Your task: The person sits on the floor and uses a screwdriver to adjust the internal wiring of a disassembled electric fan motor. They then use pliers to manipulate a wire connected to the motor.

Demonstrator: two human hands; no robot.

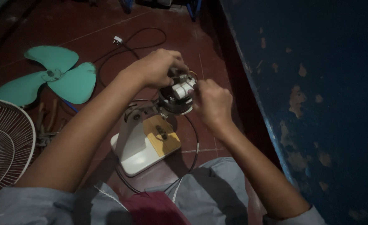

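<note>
Both forearms reach forward and down from the bottom of the view, converging on a dark fan motor (176, 100) held low over the red tiled floor (88, 25). The left hand (158, 66) comes in from above with the wrist bent and the knuckles up; its fingers curl over the top rear of the motor, closed against it. The right hand (212, 102) comes in from the right side, back of the hand toward the camera, fingers folded inward and pinched at the motor's top edge, just beside a pair of white cylindrical parts (183, 88) that sit on the motor. Exactly what the right fingertips grip there is hidden by the hand itself.

The motor sits at the top of a white fan base (132, 150), which rests on the floor between the person's knees. A yellowish plate (162, 134) with a small dark fitting lies on the base, just below the motor. A black cord (194, 137) loops from the motor around the base, and another run of cord ends at a white plug (117, 40) farther away on the floor.

To the left, well apart from the hands, lies a green three-bladed fan blade (50, 75), and near it a white wire fan guard (4, 141) at the picture's edge. A worn blue wall (317, 83) fills the right side.
</note>
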